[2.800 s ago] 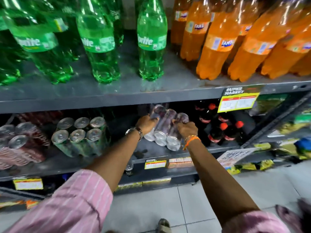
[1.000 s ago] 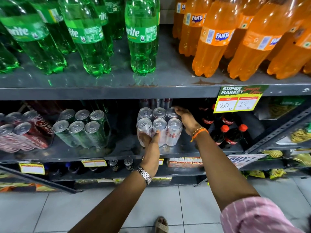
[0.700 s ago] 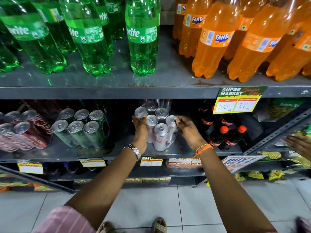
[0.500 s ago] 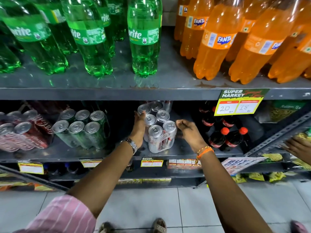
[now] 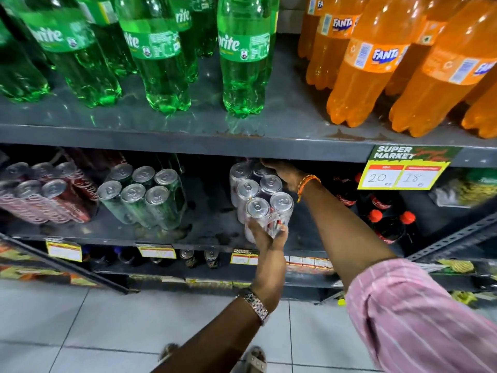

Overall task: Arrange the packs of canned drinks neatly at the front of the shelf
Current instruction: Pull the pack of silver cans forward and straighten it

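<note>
Grey metal shelving (image 5: 188, 142) above pale tiled floor (image 5: 80, 324); glossy, light-reflecting shelf tops.

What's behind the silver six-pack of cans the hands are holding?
Behind the shrink-wrapped silver six-pack, the right hand reaches over its back cans, under the grey upper shelf. Beyond that the shelf recess is dark; more stock there cannot be made out.

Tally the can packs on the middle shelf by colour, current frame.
Red pack: 1
Green pack: 1
Silver pack: 1, held front and back by the left hand and right hand
Total: 3
</note>
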Available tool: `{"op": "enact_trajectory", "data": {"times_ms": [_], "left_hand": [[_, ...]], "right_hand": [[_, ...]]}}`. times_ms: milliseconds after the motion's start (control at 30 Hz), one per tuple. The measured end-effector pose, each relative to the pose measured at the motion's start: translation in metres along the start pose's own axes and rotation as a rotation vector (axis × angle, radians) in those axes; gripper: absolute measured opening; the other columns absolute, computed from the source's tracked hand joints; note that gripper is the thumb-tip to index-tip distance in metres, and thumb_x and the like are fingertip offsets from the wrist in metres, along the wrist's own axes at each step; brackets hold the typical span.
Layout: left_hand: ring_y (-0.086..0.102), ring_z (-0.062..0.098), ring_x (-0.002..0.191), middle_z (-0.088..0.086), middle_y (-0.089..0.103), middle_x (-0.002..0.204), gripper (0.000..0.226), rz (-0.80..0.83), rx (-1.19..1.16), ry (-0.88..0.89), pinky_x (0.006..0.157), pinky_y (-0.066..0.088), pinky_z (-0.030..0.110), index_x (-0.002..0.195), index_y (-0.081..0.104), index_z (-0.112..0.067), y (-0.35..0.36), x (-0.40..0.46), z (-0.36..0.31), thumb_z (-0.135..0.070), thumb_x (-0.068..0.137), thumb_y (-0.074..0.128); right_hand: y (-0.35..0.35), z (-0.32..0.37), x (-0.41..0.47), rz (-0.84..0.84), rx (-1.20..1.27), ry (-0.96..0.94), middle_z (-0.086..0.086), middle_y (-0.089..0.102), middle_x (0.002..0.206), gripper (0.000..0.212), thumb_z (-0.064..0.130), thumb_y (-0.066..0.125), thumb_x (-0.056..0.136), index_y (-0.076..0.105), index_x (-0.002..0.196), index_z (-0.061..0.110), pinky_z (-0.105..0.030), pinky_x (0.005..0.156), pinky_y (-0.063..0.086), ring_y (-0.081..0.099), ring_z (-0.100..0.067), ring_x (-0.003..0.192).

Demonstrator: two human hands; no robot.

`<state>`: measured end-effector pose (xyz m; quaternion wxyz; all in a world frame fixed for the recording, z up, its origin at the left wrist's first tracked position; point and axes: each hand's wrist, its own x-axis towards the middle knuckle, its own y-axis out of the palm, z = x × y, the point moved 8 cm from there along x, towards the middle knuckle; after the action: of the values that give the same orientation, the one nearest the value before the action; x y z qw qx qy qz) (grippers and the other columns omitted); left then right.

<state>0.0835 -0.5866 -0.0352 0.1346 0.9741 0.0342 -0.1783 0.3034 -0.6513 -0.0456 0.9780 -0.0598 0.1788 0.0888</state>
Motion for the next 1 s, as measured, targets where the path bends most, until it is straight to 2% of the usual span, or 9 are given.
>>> {"op": "enact_trajectory", "data": {"times_ms": [167,267,367,433,533,667,833,933,1000], "left_hand": [[-0.021,-0.005,0.144,-0.023,-0.034,0.156,0.098,0.034,0.160,0.038,0.117,-0.007,0.025,0.152,-0.026,-0.035,0.003,0.008,0.007,-0.074,0.083,0.033],[-0.023,-0.009,0.135,-0.023,-0.037,0.154,0.078,0.004,0.188,0.069,0.118,-0.008,0.028,0.150,-0.028,-0.035,-0.004,0.018,0.008,-0.051,0.101,0.031],[-0.025,-0.005,0.140,-0.019,-0.040,0.156,0.080,-0.034,0.180,0.101,0.125,-0.008,0.037,0.150,-0.028,-0.036,-0.017,0.032,0.001,-0.054,0.100,0.033],[-0.023,0.000,0.147,-0.018,-0.037,0.158,0.084,-0.071,0.196,0.125,0.128,-0.005,0.044,0.151,-0.026,-0.036,-0.032,0.047,-0.003,-0.060,0.097,0.034],[-0.016,0.011,0.155,-0.015,-0.029,0.163,0.112,-0.099,0.257,0.158,0.128,0.001,0.044,0.154,-0.021,-0.033,-0.056,0.075,-0.014,-0.086,0.074,0.037],[0.017,0.018,0.156,-0.006,-0.001,0.170,0.071,-0.042,0.153,0.119,0.124,0.019,0.036,0.159,-0.002,-0.030,-0.078,0.114,-0.030,-0.050,0.101,0.036],[0.032,0.015,0.150,-0.002,0.023,0.167,0.072,0.148,0.124,0.080,0.125,0.026,0.040,0.159,0.014,-0.027,-0.090,0.142,-0.040,-0.048,0.097,0.043],[0.045,0.014,0.141,-0.001,0.039,0.160,0.070,0.110,0.125,0.099,0.115,0.037,0.033,0.157,0.025,-0.020,-0.104,0.138,-0.040,-0.032,0.095,0.057],[0.055,0.021,0.130,0.004,0.056,0.145,0.074,0.047,0.194,0.129,0.108,0.046,0.035,0.146,0.041,-0.010,-0.118,0.129,-0.028,-0.017,0.080,0.074]], "right_hand": [[0.002,0.000,-0.018,0.054,-0.001,0.044,0.002,0.071,0.096,0.014,0.024,0.052,0.099,0.064,0.104,0.019,-0.032,0.087,0.052,0.067,-0.012,0.085],[-0.008,-0.005,-0.021,0.017,0.042,0.010,0.001,0.069,0.106,0.019,0.016,0.048,0.100,0.064,0.111,0.018,-0.032,0.096,0.050,0.065,-0.011,0.094],[-0.016,-0.009,-0.033,-0.042,0.046,-0.028,-0.008,0.064,0.128,0.030,0.011,0.049,0.100,0.060,0.127,0.005,-0.037,0.110,0.042,0.060,-0.020,0.115],[-0.022,-0.016,-0.041,-0.069,0.074,-0.053,-0.005,0.065,0.126,0.033,0.009,0.046,0.101,0.057,0.131,0.005,-0.031,0.103,0.046,0.061,-0.016,0.112],[-0.029,-0.030,-0.054,-0.096,0.088,-0.099,0.004,0.068,0.117,0.025,0.018,0.049,0.098,0.062,0.118,0.025,-0.031,0.099,0.047,0.062,-0.012,0.109],[-0.031,-0.050,-0.079,-0.152,0.167,-0.159,0.002,0.065,0.120,0.023,0.021,0.052,0.096,0.057,0.117,0.027,-0.036,0.096,0.050,0.061,-0.014,0.109],[-0.035,-0.071,-0.100,-0.279,0.144,-0.201,-0.002,0.063,0.115,0.024,0.025,0.060,0.082,0.058,0.105,0.029,-0.041,0.099,0.050,0.060,-0.015,0.105],[-0.041,-0.084,-0.102,-0.330,0.014,-0.197,-0.002,0.066,0.106,0.032,0.005,0.069,0.081,0.057,0.108,0.018,-0.041,0.103,0.049,0.061,-0.017,0.100],[-0.039,-0.091,-0.102,-0.334,-0.105,-0.184,-0.002,0.070,0.109,0.045,0.013,0.077,0.071,0.058,0.111,0.016,-0.042,0.104,0.051,0.066,-0.017,0.103]]}}
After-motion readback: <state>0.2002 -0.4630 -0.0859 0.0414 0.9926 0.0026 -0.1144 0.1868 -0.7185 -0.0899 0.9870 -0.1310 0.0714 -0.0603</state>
